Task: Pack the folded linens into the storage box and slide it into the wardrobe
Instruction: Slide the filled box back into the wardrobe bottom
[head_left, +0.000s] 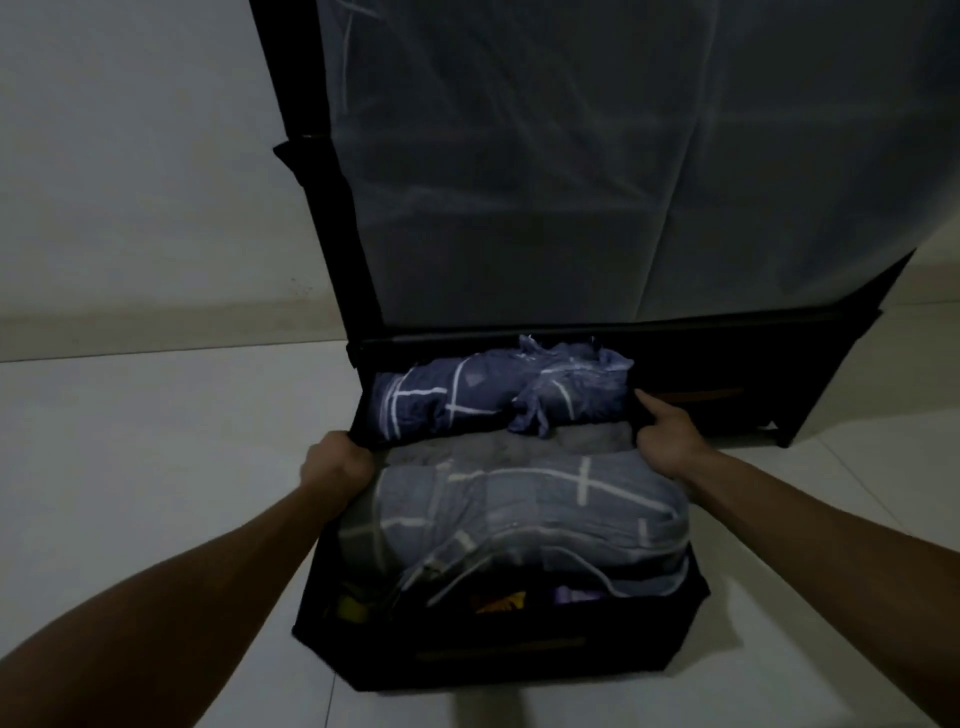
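Note:
A black fabric storage box (498, 660) sits on the pale floor, its far end under the bottom rail of the wardrobe (597, 332). Inside lie a dark blue checked linen (467, 395) at the far end, a grey towel (467, 444) in the middle and a light blue-grey checked linen (519, 514) nearest me. My left hand (337, 460) grips the box's left wall. My right hand (670, 436) holds the right wall, its forefinger stretched along the rim.
The wardrobe has a translucent grey cover (623, 156) on a black frame. A second black drawer box (727, 400) sits in the wardrobe's bottom to the right. White wall and skirting (156, 322) stand at the left. Small yellow and purple items (504, 603) lie by the box's near wall.

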